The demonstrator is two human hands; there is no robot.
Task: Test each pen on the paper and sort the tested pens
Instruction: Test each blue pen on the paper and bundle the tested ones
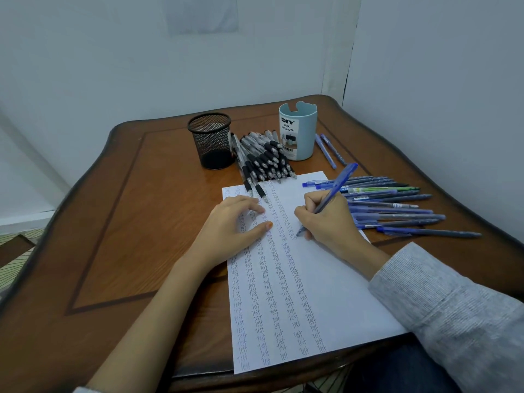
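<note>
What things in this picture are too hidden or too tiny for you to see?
Head view:
- Inside the blue organizer cup: hidden by its own wall.
- Words under the left hand on the paper: covered by it.
- Print on the blue pens: too small.
- What the held pen in the right hand writes: too small to read.

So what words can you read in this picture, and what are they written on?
"DIY": label on the light blue cup.
"DESK ORGANIZER": same label, just below.
"test": handwritten again and again in columns on the paper.
Barcode digits on the label: too small to read.
Print on the blue pens right of the paper: too blurred to read.
</note>
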